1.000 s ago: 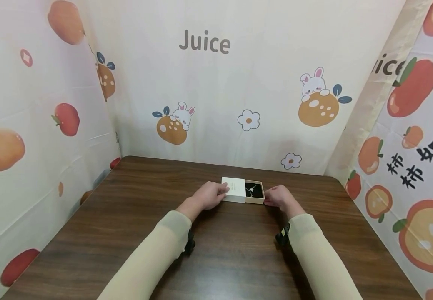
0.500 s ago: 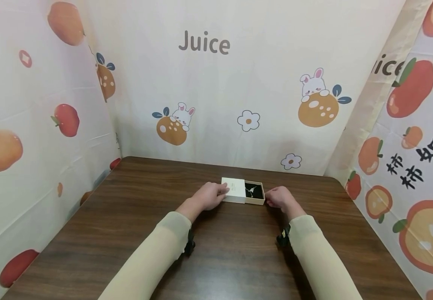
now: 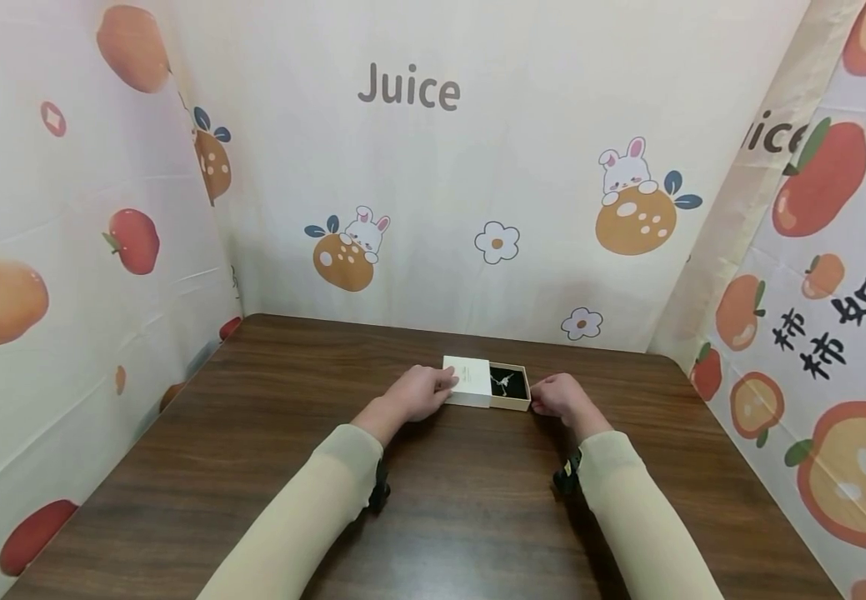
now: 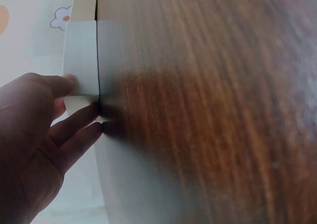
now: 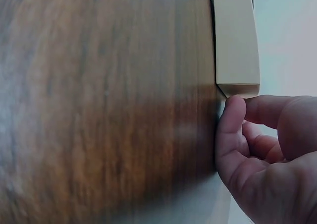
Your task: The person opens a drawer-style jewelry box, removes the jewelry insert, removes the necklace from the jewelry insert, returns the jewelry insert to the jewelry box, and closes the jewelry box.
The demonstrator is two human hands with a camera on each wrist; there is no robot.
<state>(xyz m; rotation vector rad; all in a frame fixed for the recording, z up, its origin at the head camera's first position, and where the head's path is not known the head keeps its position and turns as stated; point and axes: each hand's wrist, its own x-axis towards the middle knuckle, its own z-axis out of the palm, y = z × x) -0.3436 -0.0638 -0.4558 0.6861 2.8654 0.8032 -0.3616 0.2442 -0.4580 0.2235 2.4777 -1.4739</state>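
Observation:
A small cream jewelry box lies on the table, its white sleeve [image 3: 470, 383] to the left and its drawer [image 3: 511, 403] partly slid out to the right. Inside the drawer, a silver-coloured piece of jewelry [image 3: 503, 382] rests on black padding. My left hand [image 3: 417, 392] holds the sleeve by its left end, thumb on the near side, fingers [image 4: 81, 122] behind the end. Just off the drawer's right end, my right hand [image 3: 562, 395] has thumb and curled fingers together. They seem to pinch a thin pull tab [image 5: 223, 90] at the drawer's bottom edge, mostly hidden.
The dark wood-grain table [image 3: 433, 500] extends in front of and around the box. Behind it hangs a white curtain [image 3: 433, 183] printed with fruit and rabbits, with more printed cloth on both sides. Black straps [image 3: 568, 475] circle both wrists.
My right hand shifted very slightly right between the first frame and the second, and the drawer's right edge seems to have moved a little with it. The left hand stays in place.

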